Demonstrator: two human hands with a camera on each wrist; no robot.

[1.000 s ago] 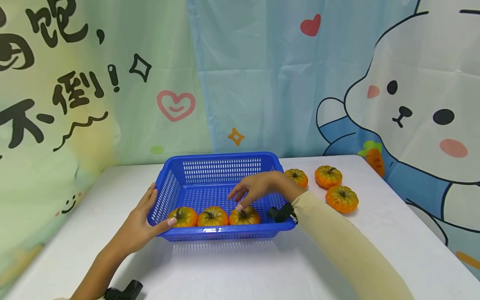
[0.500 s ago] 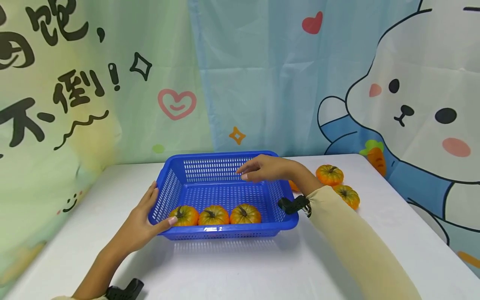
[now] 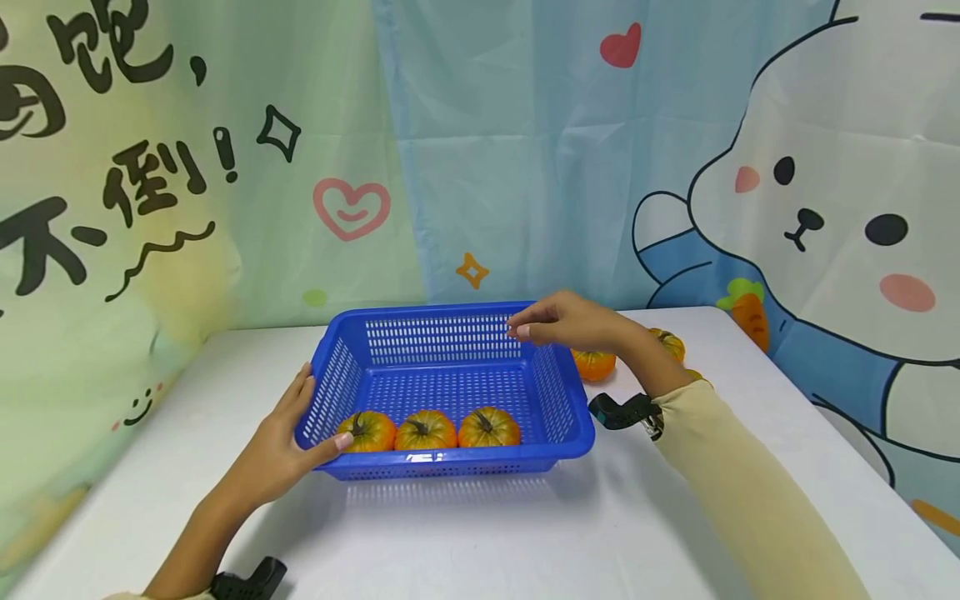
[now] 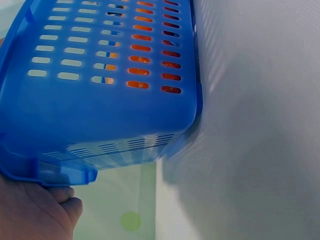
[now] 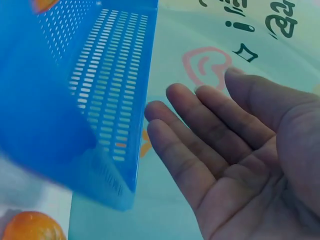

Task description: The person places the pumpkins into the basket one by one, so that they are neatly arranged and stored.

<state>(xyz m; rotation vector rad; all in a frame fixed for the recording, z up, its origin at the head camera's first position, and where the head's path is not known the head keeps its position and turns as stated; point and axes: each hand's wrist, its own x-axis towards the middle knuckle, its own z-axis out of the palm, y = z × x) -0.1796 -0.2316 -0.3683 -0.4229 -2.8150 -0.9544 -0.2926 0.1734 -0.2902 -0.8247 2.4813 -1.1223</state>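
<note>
Inside the blue basket (image 3: 442,387), three pumpkins (image 3: 426,431); left hand (image 3: 279,454) clasped on rim (image 3: 472,458), right hand (image 3: 573,323) relaxed, empty.

Blue basket (image 3: 461,463) — three orange pumpkins (image 3: 425,433) inside along near wall, more pumpkins (image 3: 594,366) outside.

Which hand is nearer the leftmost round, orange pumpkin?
Left hand, holding the blue plastic basket beside that pumpkin; the right hand hovers near the basket's far right corner.

leaving room overhead above rear floor of blue perforated rectangular plastic basket (image 3: 450,387) | blocking front strip with three round orange-green ribbed pumpkins (image 3: 425,432) | closing left front corner with left hand (image 3: 283,450) | crowding right rear corner with right hand (image 3: 577,322) | obstructing outside right wall with another orange pumpkin (image 3: 594,365)
</note>
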